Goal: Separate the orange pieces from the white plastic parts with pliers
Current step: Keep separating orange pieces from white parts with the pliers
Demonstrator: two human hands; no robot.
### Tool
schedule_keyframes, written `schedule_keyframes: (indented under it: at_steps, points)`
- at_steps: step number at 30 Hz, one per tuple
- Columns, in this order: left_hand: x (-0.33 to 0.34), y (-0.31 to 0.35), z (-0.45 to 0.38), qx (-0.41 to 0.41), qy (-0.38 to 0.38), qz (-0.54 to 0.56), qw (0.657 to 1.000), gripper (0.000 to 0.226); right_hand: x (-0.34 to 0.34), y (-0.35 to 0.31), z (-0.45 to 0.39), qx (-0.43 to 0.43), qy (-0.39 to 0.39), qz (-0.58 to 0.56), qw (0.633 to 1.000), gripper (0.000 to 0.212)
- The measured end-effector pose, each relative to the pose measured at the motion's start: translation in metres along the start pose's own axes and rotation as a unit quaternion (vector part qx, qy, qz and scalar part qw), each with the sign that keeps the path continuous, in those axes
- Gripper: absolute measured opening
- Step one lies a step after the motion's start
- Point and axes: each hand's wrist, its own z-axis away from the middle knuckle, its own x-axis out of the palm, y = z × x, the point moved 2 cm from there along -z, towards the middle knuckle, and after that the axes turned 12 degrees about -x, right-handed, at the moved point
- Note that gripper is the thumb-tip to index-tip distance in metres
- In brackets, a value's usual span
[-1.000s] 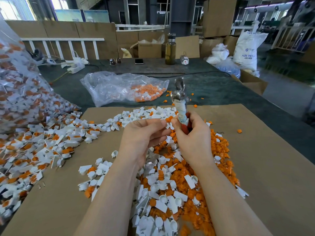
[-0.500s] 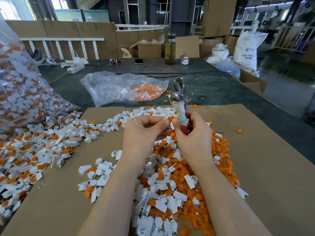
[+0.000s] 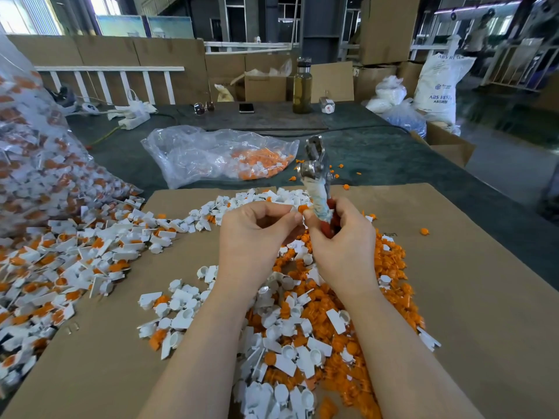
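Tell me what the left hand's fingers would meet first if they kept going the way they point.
The left hand has fingers pointing right toward the right hand. First they would likely meet its thumb and the wrapped pliers handle; depth is unclear.

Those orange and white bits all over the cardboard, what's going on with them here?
A person is pulling orange inserts out of white plastic parts. The right hand grips pliers pointing up, while the left hand pinches a small part beside the handles. Separated pieces are heaped below on the cardboard; unsorted parts lie to the left.
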Motion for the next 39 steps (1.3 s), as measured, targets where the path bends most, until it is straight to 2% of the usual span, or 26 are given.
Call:
schedule_keyframes:
  at_steps: [6,15,23,28,33,39]
  points:
    - [-0.001,0.0,0.0,-0.005,0.019,0.022,1.0,0.006,0.001,0.0,-0.001,0.022,-0.018,-0.036,0.999,0.012]
    - [-0.002,-0.002,-0.002,0.016,0.078,-0.02,0.997,0.01,0.003,-0.002,-0.002,0.032,-0.069,-0.058,0.995,0.015]
    - [-0.005,-0.002,-0.005,0.015,0.075,0.005,0.997,0.005,-0.005,0.001,-0.005,0.069,-0.107,-0.114,0.985,0.012]
    - [-0.01,-0.001,-0.006,0.032,0.086,0.019,0.996,0.006,-0.008,0.002,-0.005,0.098,-0.184,-0.114,0.971,0.006]
    - [-0.019,-0.002,-0.011,0.053,0.093,0.041,0.993,0.004,-0.009,0.002,-0.004,0.094,-0.272,-0.099,0.953,0.013]
    - [-0.026,-0.004,-0.015,0.074,0.08,0.051,0.993,0.006,-0.008,0.0,-0.003,0.097,-0.333,-0.089,0.934,0.019]
